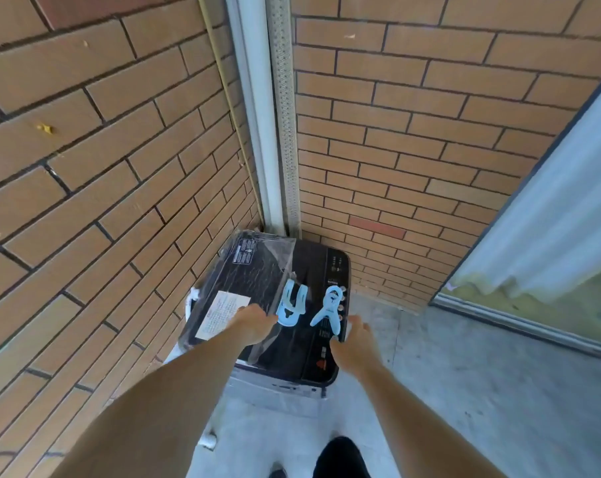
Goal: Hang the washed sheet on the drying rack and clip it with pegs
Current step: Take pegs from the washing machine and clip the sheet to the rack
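Two large light-blue pegs lie on the black lid of a top-loading washing machine (257,270) in a brick corner. The left peg (291,305) lies with its jaws pointing away from me. The right peg (328,307) lies on the control panel. My left hand (254,324) reaches over the lid, its fingertips at the near end of the left peg. My right hand (356,343) rests at the machine's right edge, fingers spread, thumb on the panel just below the right peg. No sheet or drying rack is in view.
Clear plastic film (274,257) and a white label (223,313) cover the lid. Brick walls close in on the left and behind, with a white pipe (254,115) in the corner. A sliding door with a pale curtain (550,219) is on the right. The floor is grey concrete (481,391).
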### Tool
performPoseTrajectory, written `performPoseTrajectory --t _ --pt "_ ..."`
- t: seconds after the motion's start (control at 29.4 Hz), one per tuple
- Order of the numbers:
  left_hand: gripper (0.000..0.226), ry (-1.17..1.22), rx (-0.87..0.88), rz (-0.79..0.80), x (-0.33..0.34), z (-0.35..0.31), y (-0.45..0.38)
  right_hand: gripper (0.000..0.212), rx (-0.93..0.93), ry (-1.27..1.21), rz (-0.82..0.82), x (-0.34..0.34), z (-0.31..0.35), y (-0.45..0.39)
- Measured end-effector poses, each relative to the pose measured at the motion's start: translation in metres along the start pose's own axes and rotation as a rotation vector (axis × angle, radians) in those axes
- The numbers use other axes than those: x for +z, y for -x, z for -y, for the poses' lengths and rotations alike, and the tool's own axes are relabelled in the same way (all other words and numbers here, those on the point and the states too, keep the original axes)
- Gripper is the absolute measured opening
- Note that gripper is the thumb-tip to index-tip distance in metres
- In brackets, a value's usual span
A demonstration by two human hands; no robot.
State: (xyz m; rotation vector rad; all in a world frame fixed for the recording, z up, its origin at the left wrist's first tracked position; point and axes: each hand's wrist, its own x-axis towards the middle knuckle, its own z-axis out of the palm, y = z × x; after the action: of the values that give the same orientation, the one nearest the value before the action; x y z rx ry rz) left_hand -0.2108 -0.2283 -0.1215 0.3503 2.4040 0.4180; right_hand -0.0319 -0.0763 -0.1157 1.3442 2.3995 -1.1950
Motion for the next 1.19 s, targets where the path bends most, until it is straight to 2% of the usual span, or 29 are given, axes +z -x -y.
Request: performPoseTrajectory --t 0.24,0.31,0.37,0.41,0.48,0.58,0.65,0.75,0.92,1.02,1.12,1.19 --pt "0.045 0.197 -0.140 -0.012 0.009 -0.024 -0.052 0.056 0.076 0.027 0.139 0.012 0.005 -0.081" --pt "0.046 0.187 -0.178 -0.013 0.016 -0.030 -0.063 0.064 0.100 0.011 0.200 0.026 -0.010 -0.126" --pt "0.025 0.357 -0.277 -0.045 0.024 -0.032 -0.075 0.073 0.152 -0.012 0.240 0.035 -0.017 -0.160" --pt "0.027 0.421 -0.287 0.002 0.029 -0.035 -0.081 0.069 0.168 0.007 0.265 0.033 -0.013 -0.167" --pt "0.038 0.442 -0.349 -0.003 0.043 -0.037 -0.086 0.064 0.148 0.111 0.330 0.017 0.008 -0.165" --pt "0.054 0.333 -0.376 -0.057 0.056 -0.051 -0.086 0.079 0.117 0.232 0.448 0.013 0.018 -0.173" --pt "0.059 0.394 -0.432 -0.080 0.068 -0.056 -0.088 0.090 0.123 0.275 0.519 0.012 0.022 -0.180" --pt "0.058 0.506 -0.475 -0.155 0.079 -0.061 -0.088 0.094 0.212 0.336 0.597 0.018 0.019 -0.189" --pt "0.044 0.721 -0.502 -0.219 0.076 -0.058 -0.080 0.072 0.309 0.271 0.581 0.026 0.023 -0.203" --pt "0.035 0.792 -0.513 -0.297 0.068 -0.047 -0.064 0.057 0.155 0.386 0.537 0.017 0.038 -0.203" --pt "0.038 0.847 -0.498 -0.397 0.058 -0.038 -0.060 0.047 0.050 0.403 0.506 0.005 0.058 -0.214" --pt "0.039 0.948 -0.534 -0.469 0.052 -0.033 -0.049 0.048 -0.014 0.407 0.503 0.000 0.071 -0.219"
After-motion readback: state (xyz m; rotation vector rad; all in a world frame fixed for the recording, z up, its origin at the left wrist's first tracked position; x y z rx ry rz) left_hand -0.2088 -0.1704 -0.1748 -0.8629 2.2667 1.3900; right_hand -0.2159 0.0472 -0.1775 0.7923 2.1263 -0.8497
